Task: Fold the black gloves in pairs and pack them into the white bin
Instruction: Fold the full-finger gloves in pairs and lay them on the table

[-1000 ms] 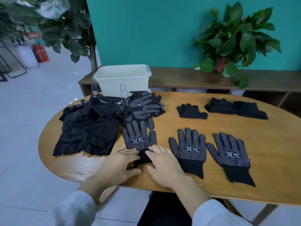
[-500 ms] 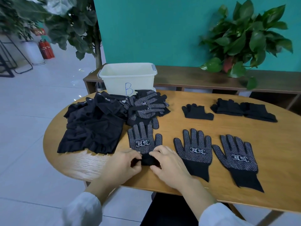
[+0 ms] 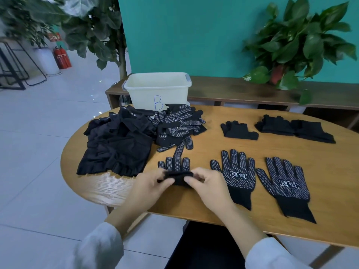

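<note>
Head view, as I read it from my remote station: on the oval wooden table [image 3: 330, 181] both hands meet at the near edge over one dotted black glove [image 3: 175, 165], whose fingers point away from the person and lie flat on the wood. The left hand [image 3: 149, 186] and the right hand [image 3: 210, 186] each pinch the glove's plain cuff [image 3: 177, 176] between thumb and curled fingers, the cuff raised and turned toward the glove's fingers. Just to the right lie two more dotted gloves, palm-side up and flat: the middle glove [image 3: 238, 173] and the right glove [image 3: 284, 185], side by side, each showing a white printed label. Behind the held glove sits a loose heap of dotted gloves [image 3: 179, 125], touching a pile of black clothing [image 3: 118, 144] on the table's left part. Toward the far right lie a single folded glove bundle [image 3: 240, 131] and a further pair of folded bundles [image 3: 293, 128]. The white bin [image 3: 157, 88], marked with a blue letter B, stands at the table's far edge behind the heap; I cannot tell what it rests on
</note>
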Tool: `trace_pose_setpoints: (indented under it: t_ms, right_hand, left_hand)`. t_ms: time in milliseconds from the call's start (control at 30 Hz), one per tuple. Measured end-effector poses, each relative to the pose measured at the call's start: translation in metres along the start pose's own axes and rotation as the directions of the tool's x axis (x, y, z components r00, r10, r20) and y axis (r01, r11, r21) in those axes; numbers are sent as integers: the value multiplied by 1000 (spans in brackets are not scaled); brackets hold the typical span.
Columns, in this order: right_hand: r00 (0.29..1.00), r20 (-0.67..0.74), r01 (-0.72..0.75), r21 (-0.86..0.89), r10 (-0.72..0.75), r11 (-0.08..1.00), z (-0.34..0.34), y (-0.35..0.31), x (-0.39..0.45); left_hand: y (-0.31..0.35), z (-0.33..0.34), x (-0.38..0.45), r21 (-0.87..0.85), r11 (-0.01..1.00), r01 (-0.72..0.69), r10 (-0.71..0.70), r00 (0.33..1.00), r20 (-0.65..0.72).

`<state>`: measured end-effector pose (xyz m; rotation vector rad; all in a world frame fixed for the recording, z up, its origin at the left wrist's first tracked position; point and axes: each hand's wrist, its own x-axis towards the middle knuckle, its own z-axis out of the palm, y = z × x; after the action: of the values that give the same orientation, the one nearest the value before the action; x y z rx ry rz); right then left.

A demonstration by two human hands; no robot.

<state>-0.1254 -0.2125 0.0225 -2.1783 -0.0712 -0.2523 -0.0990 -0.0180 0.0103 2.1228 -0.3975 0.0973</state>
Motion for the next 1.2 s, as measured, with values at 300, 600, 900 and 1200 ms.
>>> trace_pose_setpoints:
  t_ms: [300,600,900,1200]
  right_hand:
    - [991,-132,67,496,-1,866,-81,-81,50]
    - [988,-152,97,433,-33,896,-141,-91,59]
    - [895,-446,182,306,-28,934,-167,-76,57]
    - [948,-275,211,165,-161,963,-202,-54,42]
  left_hand:
    - [110,-41,46,-418,908,1,-45,994,-96]
    - [166,-34,69,-408,913,-16,-29,994,-104]
    - [196,9,90,-259,956,-137,31,926,-376]
    - [226,62,91,-447,861,-241,219,970,-102]
